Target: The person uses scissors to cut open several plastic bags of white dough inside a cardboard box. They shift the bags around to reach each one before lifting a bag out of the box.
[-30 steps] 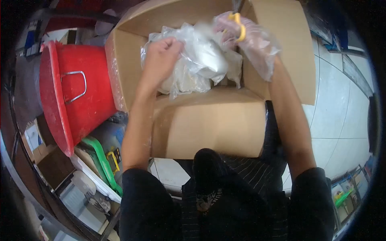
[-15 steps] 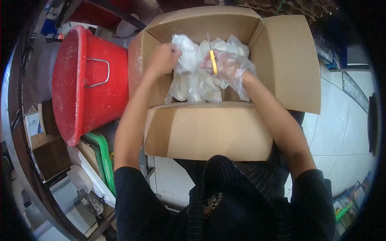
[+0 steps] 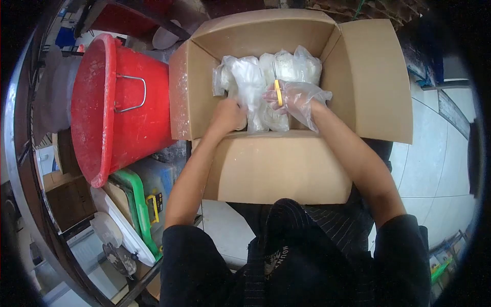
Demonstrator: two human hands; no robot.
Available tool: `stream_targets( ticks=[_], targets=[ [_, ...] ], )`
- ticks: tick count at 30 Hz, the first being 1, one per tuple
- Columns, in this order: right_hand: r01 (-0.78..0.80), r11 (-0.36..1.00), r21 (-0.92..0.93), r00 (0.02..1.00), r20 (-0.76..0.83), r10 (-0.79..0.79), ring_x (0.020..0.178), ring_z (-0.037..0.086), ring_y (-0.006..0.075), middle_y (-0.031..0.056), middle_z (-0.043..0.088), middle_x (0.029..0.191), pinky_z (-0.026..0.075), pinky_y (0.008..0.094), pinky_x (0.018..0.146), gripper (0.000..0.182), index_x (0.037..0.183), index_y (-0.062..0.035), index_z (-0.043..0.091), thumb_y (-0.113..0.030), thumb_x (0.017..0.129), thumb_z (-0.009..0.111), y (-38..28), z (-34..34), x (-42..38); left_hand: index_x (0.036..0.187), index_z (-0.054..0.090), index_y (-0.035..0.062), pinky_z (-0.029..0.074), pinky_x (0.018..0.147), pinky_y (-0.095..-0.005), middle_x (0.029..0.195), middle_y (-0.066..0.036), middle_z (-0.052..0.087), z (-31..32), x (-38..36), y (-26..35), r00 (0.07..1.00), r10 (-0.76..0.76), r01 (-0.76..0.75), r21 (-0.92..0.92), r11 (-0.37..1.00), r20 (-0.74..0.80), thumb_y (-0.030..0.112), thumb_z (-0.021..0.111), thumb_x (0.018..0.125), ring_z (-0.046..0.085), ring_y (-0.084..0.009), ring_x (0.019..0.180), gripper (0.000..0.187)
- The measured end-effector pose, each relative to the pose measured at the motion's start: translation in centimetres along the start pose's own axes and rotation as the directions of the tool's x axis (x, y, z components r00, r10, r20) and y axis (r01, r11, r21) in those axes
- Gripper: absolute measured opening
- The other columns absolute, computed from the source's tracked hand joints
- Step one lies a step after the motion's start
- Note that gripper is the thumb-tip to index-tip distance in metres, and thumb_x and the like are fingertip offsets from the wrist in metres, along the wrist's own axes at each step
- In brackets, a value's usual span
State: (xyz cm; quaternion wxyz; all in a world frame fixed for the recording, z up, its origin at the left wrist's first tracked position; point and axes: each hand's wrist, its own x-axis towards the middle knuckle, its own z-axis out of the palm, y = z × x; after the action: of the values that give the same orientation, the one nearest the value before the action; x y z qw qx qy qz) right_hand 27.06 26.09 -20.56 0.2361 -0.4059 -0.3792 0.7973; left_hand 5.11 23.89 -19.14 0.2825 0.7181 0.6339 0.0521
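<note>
My right hand (image 3: 286,97), under a loose clear plastic bag, is closed on a tool with a yellow handle (image 3: 278,92) and a thin metal end pointing away from me. My left hand (image 3: 227,117) is bare and closed at the near left inside of the cardboard box (image 3: 276,166); its fingertips are hidden among the bags. Several clear plastic bags (image 3: 296,66) with whitish contents lie in the box. A whiter bag (image 3: 248,74) lies on top between my two hands.
To the left of the box stands a large red tub (image 3: 143,97) with a metal handle. Below it are a green-rimmed tray (image 3: 138,197) and a white board (image 3: 130,233). A metal rack frame (image 3: 30,189) runs along the left. Pale floor tiles (image 3: 422,133) show at the right.
My left hand has moved down from the whiter bag to the box's near left side. That bag now lies flatter. My right hand has shifted slightly down and right with the yellow tool.
</note>
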Motion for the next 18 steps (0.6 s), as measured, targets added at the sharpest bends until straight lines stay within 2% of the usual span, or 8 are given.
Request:
stream_targets(
  ticks=[1, 3, 4, 6, 7, 8, 10, 18],
  targets=[
    [-0.01, 1.0, -0.008, 1.0, -0.002, 0.01, 0.082, 0.054, 0.0163, 0.0027, 0.058, 0.091, 0.045, 0.0343, 0.072, 0.044, 0.102, -0.0093, 0.052, -0.043, 0.077, 0.061, -0.2, 0.2, -0.5, 0.078, 0.06, -0.0019, 0.045, 0.062, -0.0391, 0.072, -0.023, 0.059, -0.7, 0.4, 0.1, 1.0, 0.005, -0.005, 0.0, 1.0, 0.001, 0.031, 0.052, 0.082, 0.06, -0.0308, 0.067, 0.034],
    [-0.021, 1.0, -0.014, 1.0, 0.003, 0.021, 0.084, 0.054, 0.0172, 0.0033, 0.058, 0.091, 0.045, 0.0349, 0.074, 0.042, 0.102, -0.0097, 0.052, -0.043, 0.078, 0.059, -1.2, 1.3, -1.7, 0.078, 0.06, -0.0022, 0.045, 0.061, -0.0359, 0.068, -0.02, 0.059, -2.9, 1.5, 0.0, 0.964, -0.037, 0.006, -0.118, 0.993, -0.262, 0.032, 0.052, 0.084, 0.059, -0.0258, 0.063, 0.035],
    [-0.124, 0.99, 0.064, 0.992, 0.04, 0.121, 0.077, 0.057, 0.016, 0.0058, 0.059, 0.089, 0.046, 0.0302, 0.066, 0.043, 0.102, -0.0087, 0.052, -0.045, 0.08, 0.057, -2.5, 2.2, -2.5, 0.078, 0.06, -0.0022, 0.045, 0.061, -0.0359, 0.068, -0.02, 0.059, -3.6, 2.0, -0.3, 0.964, -0.039, 0.009, -0.115, 0.993, -0.264, 0.032, 0.052, 0.084, 0.059, -0.0258, 0.063, 0.035],
    [-0.222, 0.965, 0.139, 0.974, 0.085, 0.211, 0.07, 0.06, 0.0149, 0.0082, 0.06, 0.087, 0.048, 0.0255, 0.058, 0.044, 0.102, -0.0077, 0.052, -0.046, 0.081, 0.055, -2.7, 3.4, -2.6, 0.076, 0.059, -0.0056, 0.044, 0.061, -0.0415, 0.073, -0.025, 0.058, -5.1, 3.5, -0.8, 0.926, -0.089, -0.005, -0.248, 0.969, -0.366, 0.03, 0.05, 0.084, 0.058, -0.0373, 0.068, 0.038],
    [-0.283, 0.899, 0.333, 0.917, 0.367, 0.153, 0.071, 0.058, 0.0179, 0.0105, 0.059, 0.087, 0.048, 0.0288, 0.061, 0.048, 0.1, -0.0077, 0.052, -0.051, 0.08, 0.053, -2.1, 3.7, -2.2, 0.073, 0.058, -0.004, 0.042, 0.054, -0.0352, 0.062, -0.017, 0.058, -5.4, 4.2, -1.4, 0.927, -0.069, -0.062, -0.331, 0.942, -0.368, 0.03, 0.052, 0.085, 0.057, -0.0273, 0.057, 0.037],
    [-0.384, 0.787, 0.483, 0.8, 0.6, 0.022, 0.071, 0.057, 0.0209, 0.0128, 0.057, 0.088, 0.048, 0.0321, 0.064, 0.052, 0.097, -0.0078, 0.052, -0.057, 0.08, 0.05, -1.6, 3.8, -2.0, 0.073, 0.058, -0.004, 0.042, 0.054, -0.0352, 0.062, -0.017, 0.058, -5.3, 4.6, -1.8, 0.929, -0.055, -0.073, -0.327, 0.942, -0.366, 0.03, 0.052, 0.085, 0.057, -0.0273, 0.057, 0.037],
    [-0.416, 0.761, 0.499, 0.836, 0.54, 0.103, 0.058, 0.056, 0.0181, 0.0123, 0.058, 0.078, 0.047, 0.0264, 0.053, 0.058, 0.091, -0.0062, 0.054, -0.063, 0.078, 0.046, -2.5, 5.6, -1.4, 0.072, 0.056, 0.0004, 0.037, 0.047, -0.026, 0.057, -0.005, 0.053, -7.2, 3.6, 0.7, 0.955, -0.295, 0.191, -0.705, 0.683, -0.027, 0.029, 0.055, 0.085, 0.049, -0.0127, 0.05, 0.031],
    [-0.395, 0.713, 0.58, 0.821, 0.571, -0.009, 0.039, 0.046, 0.0071, 0.0047, 0.056, 0.059, 0.038, 0.0164, 0.037, 0.067, 0.077, -0.0053, 0.056, -0.07, 0.073, 0.042, -3.1, 7.6, -0.1, 0.073, 0.052, 0.0051, 0.03, 0.048, -0.0192, 0.06, 0.003, 0.046, -8.3, 2.9, 2.4, 0.968, -0.24, 0.134, -0.664, 0.736, -0.071, 0.025, 0.055, 0.086, 0.039, -0.0044, 0.053, 0.024]
  ],
)
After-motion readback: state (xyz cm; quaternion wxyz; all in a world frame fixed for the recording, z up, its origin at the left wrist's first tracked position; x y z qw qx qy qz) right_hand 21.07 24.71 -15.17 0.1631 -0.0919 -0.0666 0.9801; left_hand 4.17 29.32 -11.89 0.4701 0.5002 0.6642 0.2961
